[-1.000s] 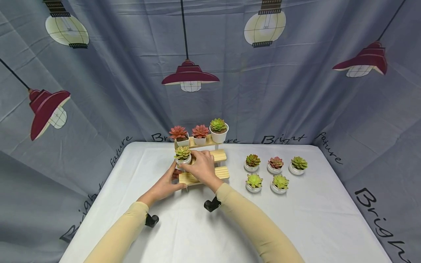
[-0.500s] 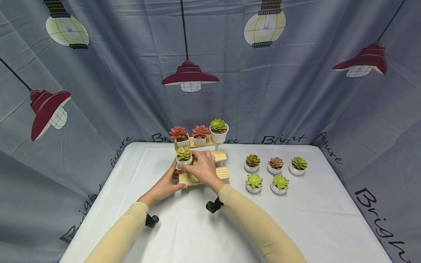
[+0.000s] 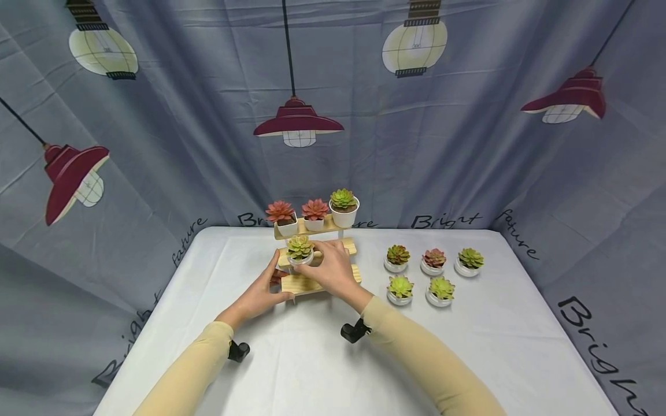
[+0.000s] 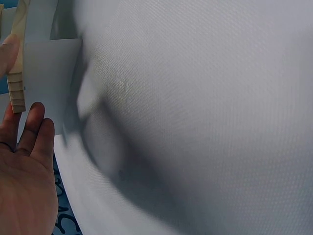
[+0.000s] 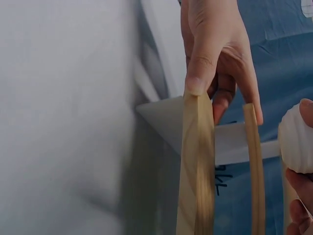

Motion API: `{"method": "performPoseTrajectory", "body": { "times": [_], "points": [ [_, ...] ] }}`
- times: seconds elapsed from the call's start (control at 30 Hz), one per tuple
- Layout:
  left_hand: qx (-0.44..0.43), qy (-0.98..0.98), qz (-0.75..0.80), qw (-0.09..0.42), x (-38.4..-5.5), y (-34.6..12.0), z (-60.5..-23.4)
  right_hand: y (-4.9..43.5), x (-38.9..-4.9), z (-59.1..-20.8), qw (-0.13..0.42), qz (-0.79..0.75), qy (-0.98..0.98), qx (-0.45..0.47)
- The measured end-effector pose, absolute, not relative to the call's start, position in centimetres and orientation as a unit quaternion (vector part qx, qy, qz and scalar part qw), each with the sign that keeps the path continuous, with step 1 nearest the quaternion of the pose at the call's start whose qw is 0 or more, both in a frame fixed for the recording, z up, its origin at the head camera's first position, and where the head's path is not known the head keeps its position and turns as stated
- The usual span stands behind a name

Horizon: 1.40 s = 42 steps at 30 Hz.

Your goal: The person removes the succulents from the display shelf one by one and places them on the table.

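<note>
Right hand (image 3: 333,268): fingers grasping yellow-green succulent (image 3: 299,248), on or just above middle tier (image 3: 347,247), cannot tell which
Left hand (image 3: 262,292): fingers holding left end of wooden stand (image 3: 302,284)
Top tier (image 3: 329,226): two red succulents (image 3: 314,210), one green succulent (image 3: 343,199)
Counter (image 3: 499,335): five potted succulents (image 3: 433,259)

Our left arm (image 3: 184,370) and right arm (image 3: 426,352) reach forward. Our left hand (image 3: 260,293) grips, thumb spread from fingers; our right hand (image 3: 335,271) pinches between thumb and fingers.

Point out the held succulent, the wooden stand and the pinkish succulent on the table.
Held succulent (image 3: 300,249), head view, on its yellow-green leaves.
Wooden stand (image 3: 299,283), head view, on its lowest shelf.
Pinkish succulent (image 3: 434,258), head view, on its leaves.
</note>
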<state>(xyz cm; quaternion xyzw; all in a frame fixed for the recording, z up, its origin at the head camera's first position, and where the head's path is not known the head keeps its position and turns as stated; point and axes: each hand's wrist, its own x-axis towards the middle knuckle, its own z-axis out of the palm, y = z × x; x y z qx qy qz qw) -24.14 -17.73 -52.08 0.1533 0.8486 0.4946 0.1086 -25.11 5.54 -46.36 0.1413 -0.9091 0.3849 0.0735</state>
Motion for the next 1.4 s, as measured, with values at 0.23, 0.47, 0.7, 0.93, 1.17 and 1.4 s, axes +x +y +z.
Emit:
{"method": "performPoseTrajectory", "body": {
  "times": [0.23,0.47,0.7,0.93,1.17,1.4],
  "points": [
    [0.153,0.848,0.495,0.109,-24.0,-17.7,-52.2,7.9,-24.4,-46.2,0.076,0.396,-0.907,0.124],
    [0.145,0.849,0.497,0.109,-24.0,-17.6,-52.2,10.9,-23.8,-45.9,0.078,0.425,-0.897,0.093],
    [0.145,0.846,0.500,0.111,-23.9,-17.6,-52.0,13.8,-23.1,-45.7,0.079,0.438,-0.893,0.061],
    [0.150,0.844,0.503,0.111,-23.9,-17.6,-52.2,16.2,-22.6,-45.8,0.071,0.434,-0.897,0.045],
    [0.148,0.845,0.501,0.114,-23.8,-17.6,-52.1,19.3,-22.1,-46.1,0.071,0.431,-0.899,0.040],
    [0.148,0.842,0.507,0.111,-23.9,-17.6,-52.4,22.6,-21.5,-46.4,0.077,0.434,-0.897,0.026]
  ]
}}
